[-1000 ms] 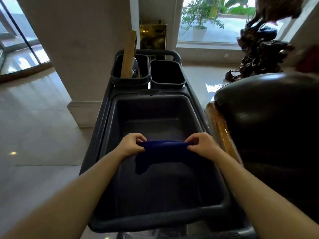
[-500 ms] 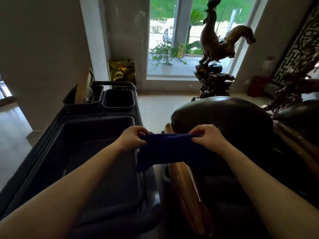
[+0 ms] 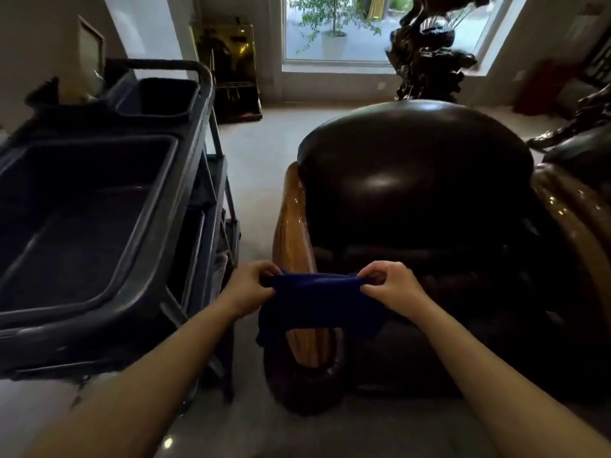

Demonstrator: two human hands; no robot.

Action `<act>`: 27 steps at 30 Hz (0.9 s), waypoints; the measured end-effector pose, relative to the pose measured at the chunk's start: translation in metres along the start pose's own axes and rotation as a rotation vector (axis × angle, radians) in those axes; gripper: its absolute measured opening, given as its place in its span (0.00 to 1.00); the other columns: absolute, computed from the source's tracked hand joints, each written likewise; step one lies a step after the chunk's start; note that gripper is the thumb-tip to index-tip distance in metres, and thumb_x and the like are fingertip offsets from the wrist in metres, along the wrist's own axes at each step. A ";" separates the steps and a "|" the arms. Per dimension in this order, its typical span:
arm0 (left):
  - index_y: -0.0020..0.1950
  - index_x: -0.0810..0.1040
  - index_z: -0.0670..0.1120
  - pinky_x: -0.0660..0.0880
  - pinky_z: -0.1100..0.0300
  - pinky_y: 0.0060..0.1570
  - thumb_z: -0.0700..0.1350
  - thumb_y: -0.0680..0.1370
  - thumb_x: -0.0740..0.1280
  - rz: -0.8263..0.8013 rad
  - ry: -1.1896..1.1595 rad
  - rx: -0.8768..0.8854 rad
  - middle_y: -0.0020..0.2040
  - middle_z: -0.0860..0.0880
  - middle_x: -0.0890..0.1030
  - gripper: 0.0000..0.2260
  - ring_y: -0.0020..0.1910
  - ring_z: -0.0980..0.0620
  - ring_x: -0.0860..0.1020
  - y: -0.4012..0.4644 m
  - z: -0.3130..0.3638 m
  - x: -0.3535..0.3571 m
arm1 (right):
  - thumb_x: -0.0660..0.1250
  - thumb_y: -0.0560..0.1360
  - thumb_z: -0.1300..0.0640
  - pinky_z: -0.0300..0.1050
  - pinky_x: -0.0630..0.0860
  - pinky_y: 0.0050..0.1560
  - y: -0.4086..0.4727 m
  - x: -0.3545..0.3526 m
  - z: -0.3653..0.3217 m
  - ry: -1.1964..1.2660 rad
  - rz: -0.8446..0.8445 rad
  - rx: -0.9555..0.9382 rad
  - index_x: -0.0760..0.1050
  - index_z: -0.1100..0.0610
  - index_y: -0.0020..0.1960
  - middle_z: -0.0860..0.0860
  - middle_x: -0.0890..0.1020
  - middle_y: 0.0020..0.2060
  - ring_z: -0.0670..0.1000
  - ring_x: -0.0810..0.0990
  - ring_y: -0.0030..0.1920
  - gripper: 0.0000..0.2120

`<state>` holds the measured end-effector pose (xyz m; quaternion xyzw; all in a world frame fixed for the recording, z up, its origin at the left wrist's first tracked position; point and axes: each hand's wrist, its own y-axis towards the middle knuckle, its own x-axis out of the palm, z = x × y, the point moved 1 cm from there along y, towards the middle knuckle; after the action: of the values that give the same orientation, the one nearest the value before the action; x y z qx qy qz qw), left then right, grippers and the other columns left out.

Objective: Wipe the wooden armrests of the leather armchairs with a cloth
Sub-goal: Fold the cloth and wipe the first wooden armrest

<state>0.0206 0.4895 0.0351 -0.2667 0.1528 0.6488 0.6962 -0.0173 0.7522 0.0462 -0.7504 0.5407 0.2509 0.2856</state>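
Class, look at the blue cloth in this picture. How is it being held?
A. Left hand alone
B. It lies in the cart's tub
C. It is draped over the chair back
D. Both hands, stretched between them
D: the left hand and right hand each pinch an upper corner of the blue cloth, holding it in front of the wooden armrest.

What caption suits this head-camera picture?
Both hands, left and right, stretch a blue cloth above a leather armchair's wooden armrest.

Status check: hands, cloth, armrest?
Left hand and right hand grip dark blue cloth. Cloth above glossy wooden armrest, contact unclear. No obstruction.
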 end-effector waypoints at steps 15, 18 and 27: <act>0.45 0.77 0.54 0.73 0.69 0.39 0.34 0.71 0.67 -0.077 0.051 -0.228 0.47 0.54 0.78 0.14 0.46 0.57 0.77 0.116 -0.212 0.159 | 0.70 0.70 0.63 0.35 0.74 0.41 0.113 0.179 0.216 0.142 -0.118 0.177 0.75 0.43 0.43 0.43 0.79 0.43 0.44 0.79 0.48 0.14; 0.52 0.77 0.50 0.74 0.58 0.54 0.34 0.70 0.66 0.078 0.158 -0.091 0.53 0.49 0.78 0.15 0.52 0.53 0.76 0.135 -0.222 0.157 | 0.69 0.70 0.61 0.35 0.72 0.46 0.139 0.191 0.216 0.146 0.022 0.075 0.74 0.44 0.48 0.42 0.78 0.47 0.47 0.77 0.53 0.13; 0.73 0.35 0.55 0.38 0.43 0.71 0.53 0.78 0.45 0.161 0.668 0.190 0.73 0.56 0.29 0.27 0.74 0.54 0.34 0.118 -0.252 0.256 | 0.46 0.78 0.45 0.58 0.47 0.74 0.114 0.298 0.233 -0.112 0.221 -0.150 0.37 0.41 0.73 0.46 0.39 0.75 0.46 0.37 0.75 0.28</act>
<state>-0.0334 0.5580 -0.3326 -0.3853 0.4521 0.5614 0.5761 -0.0558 0.6869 -0.3415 -0.6903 0.5830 0.3620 0.2292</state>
